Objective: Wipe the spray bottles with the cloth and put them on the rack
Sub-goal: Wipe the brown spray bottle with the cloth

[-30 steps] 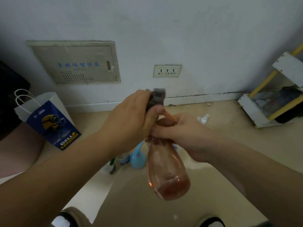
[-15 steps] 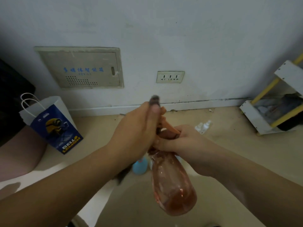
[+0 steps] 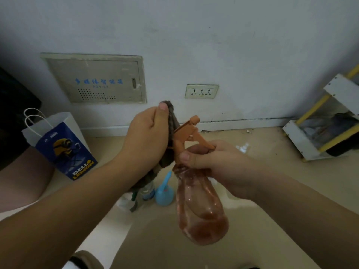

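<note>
A person wipes an orange spray bottle (image 3: 201,206) over a beige floor (image 3: 262,187), seen from a head-worn camera. The right hand (image 3: 221,166) grasps the bottle at its neck, fingers and thumb curled round it just under the orange trigger head (image 3: 186,131), and holds it in the air with its base tipped toward the camera; a little reddish liquid pools in the base. The left hand (image 3: 147,136) clenches a dark grey cloth (image 3: 172,123), thumb on top, and presses it against the back of the trigger head, while the rest of the cloth hangs below the palm.

Under the hands, a small blue spray bottle (image 3: 164,193) stands on the floor just beside a clear bottle (image 3: 148,191) that the hanging cloth partly hides. The white-and-yellow rack (image 3: 300,141) stands at the far right against the wall (image 3: 213,35), well apart from the held bottle; what lies on its lower shelf is too dim to make out.

At left, a white and blue paper bag (image 3: 62,146) with cord handles stands near the skirting. On the wall behind are a metal service panel (image 3: 97,80) with blue lettering and a triple socket (image 3: 201,91).
</note>
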`<state>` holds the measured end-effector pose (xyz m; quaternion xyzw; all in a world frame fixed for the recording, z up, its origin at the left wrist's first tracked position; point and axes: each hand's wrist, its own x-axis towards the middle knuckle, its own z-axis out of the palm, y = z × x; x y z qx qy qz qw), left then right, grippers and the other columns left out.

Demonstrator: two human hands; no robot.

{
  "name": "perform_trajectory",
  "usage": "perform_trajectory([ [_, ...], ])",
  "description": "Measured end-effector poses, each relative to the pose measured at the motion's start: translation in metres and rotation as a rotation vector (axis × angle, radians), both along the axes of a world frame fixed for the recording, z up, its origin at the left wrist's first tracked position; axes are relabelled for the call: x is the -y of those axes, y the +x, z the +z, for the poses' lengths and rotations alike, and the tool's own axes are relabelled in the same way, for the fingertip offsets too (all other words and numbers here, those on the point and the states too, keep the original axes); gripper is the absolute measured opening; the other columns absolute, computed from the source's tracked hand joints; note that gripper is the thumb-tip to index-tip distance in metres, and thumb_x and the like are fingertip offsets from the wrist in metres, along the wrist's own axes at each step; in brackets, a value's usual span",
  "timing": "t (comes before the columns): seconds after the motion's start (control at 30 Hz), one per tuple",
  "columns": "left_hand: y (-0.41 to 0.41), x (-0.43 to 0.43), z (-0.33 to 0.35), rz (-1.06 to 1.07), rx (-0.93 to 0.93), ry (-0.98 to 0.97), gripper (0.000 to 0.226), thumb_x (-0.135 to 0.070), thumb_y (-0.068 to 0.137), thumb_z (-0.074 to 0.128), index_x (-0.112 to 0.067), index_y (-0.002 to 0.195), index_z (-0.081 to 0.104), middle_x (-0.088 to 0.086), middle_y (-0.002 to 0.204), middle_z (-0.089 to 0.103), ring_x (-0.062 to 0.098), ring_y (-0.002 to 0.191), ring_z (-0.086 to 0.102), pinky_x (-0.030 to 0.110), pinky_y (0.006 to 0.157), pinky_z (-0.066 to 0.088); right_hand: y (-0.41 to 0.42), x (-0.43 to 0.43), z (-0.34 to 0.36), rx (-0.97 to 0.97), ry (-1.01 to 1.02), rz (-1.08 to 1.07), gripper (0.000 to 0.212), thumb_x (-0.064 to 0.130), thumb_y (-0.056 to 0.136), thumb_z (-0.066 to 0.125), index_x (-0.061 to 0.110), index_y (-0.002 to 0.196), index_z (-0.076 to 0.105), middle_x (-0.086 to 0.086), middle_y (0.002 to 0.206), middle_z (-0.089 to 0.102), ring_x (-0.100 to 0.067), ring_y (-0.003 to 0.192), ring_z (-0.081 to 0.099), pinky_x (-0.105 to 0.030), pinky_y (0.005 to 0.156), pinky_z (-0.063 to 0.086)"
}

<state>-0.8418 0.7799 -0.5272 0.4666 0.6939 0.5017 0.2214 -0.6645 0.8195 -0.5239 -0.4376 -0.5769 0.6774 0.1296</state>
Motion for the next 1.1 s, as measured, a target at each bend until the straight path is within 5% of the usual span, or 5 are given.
perform_trajectory([
  [0.47, -0.008, 0.008, 0.009, -0.038, 0.131, 0.051, 0.033, -0.041, 0.110, 0.034, -0.026, 0.091, 0.055, -0.005, 0.089, 0.061, 0.007, 0.081, 0.061, 0.032, 0.074, 0.055, 0.014, -0.011, -0.005, 0.162, 0.054, -0.029, 0.014, 0.019, 0.088, 0.081, 0.009, 0.098, 0.081, -0.012, 0.095, 0.081, -0.030, 0.098, 0.077, -0.046, 0.096, 0.060],
  [0.6, 0.013, 0.018, 0.012, -0.310, 0.278, -0.028, 0.038, -0.043, 0.110, 0.025, -0.038, 0.101, 0.061, -0.031, 0.084, 0.071, -0.018, 0.081, 0.064, 0.004, 0.063, 0.051, 0.010, -0.005, -0.008, 0.133, 0.031, -0.008, 0.015, 0.014, 0.087, 0.081, 0.006, 0.100, 0.080, -0.012, 0.095, 0.081, -0.030, 0.098, 0.077, -0.048, 0.097, 0.060],
  [0.77, 0.011, 0.018, -0.008, -0.492, 0.065, -0.083, 0.051, -0.031, 0.099, 0.064, -0.041, 0.146, 0.047, -0.027, 0.121, 0.060, -0.021, 0.104, 0.058, 0.001, 0.078, 0.047, 0.008, 0.000, -0.007, 0.078, 0.033, 0.031, 0.023, 0.005, 0.086, 0.080, 0.015, 0.106, 0.077, -0.010, 0.096, 0.081, -0.023, 0.093, 0.078, -0.034, 0.081, 0.063],
  [1.0, 0.016, 0.015, -0.015, -0.338, -0.413, 0.095, 0.030, -0.046, 0.103, 0.046, -0.030, 0.124, 0.061, -0.011, 0.096, 0.073, 0.006, 0.085, 0.067, 0.027, 0.072, 0.055, 0.012, -0.002, -0.008, 0.017, 0.006, 0.094, 0.026, 0.002, 0.089, 0.076, 0.001, 0.115, 0.074, -0.018, 0.107, 0.079, -0.029, 0.102, 0.077, -0.035, 0.089, 0.061],
  [1.1, 0.014, 0.013, -0.016, -0.262, -0.269, 0.085, 0.024, -0.040, 0.108, 0.042, -0.028, 0.105, 0.063, -0.011, 0.081, 0.069, 0.005, 0.074, 0.064, 0.025, 0.061, 0.050, 0.011, -0.002, -0.008, 0.038, 0.000, 0.109, 0.023, 0.012, 0.090, 0.077, -0.002, 0.109, 0.076, -0.020, 0.105, 0.078, -0.032, 0.102, 0.076, -0.035, 0.088, 0.060],
])
